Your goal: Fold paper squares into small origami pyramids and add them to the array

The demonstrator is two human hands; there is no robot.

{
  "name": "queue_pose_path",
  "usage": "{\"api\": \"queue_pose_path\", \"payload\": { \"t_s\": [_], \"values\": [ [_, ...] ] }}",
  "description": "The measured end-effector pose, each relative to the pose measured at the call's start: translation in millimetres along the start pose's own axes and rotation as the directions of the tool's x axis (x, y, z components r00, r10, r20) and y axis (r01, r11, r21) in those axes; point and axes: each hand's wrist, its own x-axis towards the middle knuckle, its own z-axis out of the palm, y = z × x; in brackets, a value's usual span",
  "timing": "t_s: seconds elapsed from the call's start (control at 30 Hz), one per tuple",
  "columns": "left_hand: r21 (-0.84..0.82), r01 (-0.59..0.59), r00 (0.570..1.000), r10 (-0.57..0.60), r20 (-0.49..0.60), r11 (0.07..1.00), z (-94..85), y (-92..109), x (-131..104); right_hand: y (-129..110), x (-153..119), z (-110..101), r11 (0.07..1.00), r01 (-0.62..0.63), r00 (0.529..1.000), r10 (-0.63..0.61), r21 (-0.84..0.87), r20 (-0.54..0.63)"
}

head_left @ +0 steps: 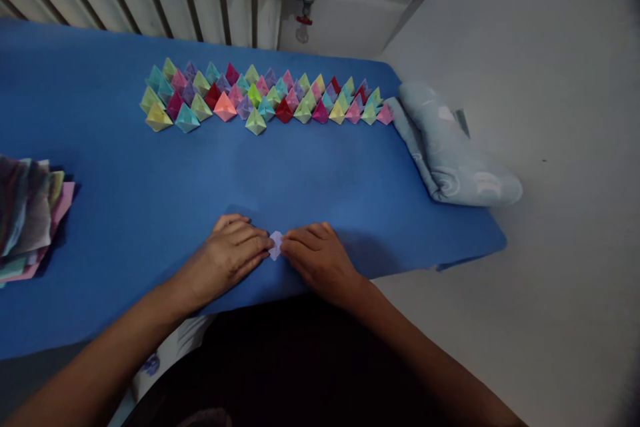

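Note:
A small piece of folded lilac paper (275, 245) lies on the blue table near its front edge. My left hand (235, 247) grips its left side, fingers closed together. From the other side my right hand (317, 253) pinches the right edge of the same paper. Only the middle of the paper shows between the fingertips; its outer parts are hidden. Farther back stand several rows of folded paper pieces with pointed tops, among them an orange one (225, 107) and a light green one (256, 122).
A stack of coloured paper sheets (43, 227) sits at the left. A folded grey-blue cloth (450, 153) lies at the table's right end, against the wall (560, 120). Behind the blue tabletop (200, 167) are a radiator (175, 7) and a pipe valve with a red handle (304, 20).

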Motion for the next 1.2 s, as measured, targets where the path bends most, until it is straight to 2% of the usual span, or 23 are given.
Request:
{"api": "queue_pose_path", "payload": {
  "t_s": [0.23,0.6,0.8,0.93,1.07,1.2],
  "values": [
    [0.097,-0.050,0.997,0.055,-0.050,0.994,2.3,-0.1,0.1,-1.0,1.0,2.4,0.999,-0.038,0.999,0.038,0.014,0.018],
    [0.182,-0.023,0.999,0.030,-0.033,0.983,0.9,6.4,1.9,-0.4,1.9,-0.2,0.987,-0.087,0.996,0.087,0.135,0.002],
    [0.191,0.085,0.996,-0.085,-0.008,0.978,-1.4,14.9,8.5,-1.8,3.9,3.9,0.982,-0.127,0.990,0.135,0.139,-0.047],
    [0.174,0.193,0.980,-0.199,0.018,0.966,-0.8,20.7,12.5,-4.4,6.4,4.9,0.964,-0.182,0.980,0.194,0.194,-0.048],
    [0.184,0.314,0.941,-0.331,0.066,0.931,-0.9,25.1,17.5,-6.1,10.5,5.2,0.946,-0.236,0.967,0.252,0.221,-0.046],
    [0.205,0.430,0.879,-0.460,0.124,0.879,-4.1,29.2,25.8,-7.2,15.2,3.5,0.925,-0.293,0.951,0.308,0.244,-0.027]
  ]
}}
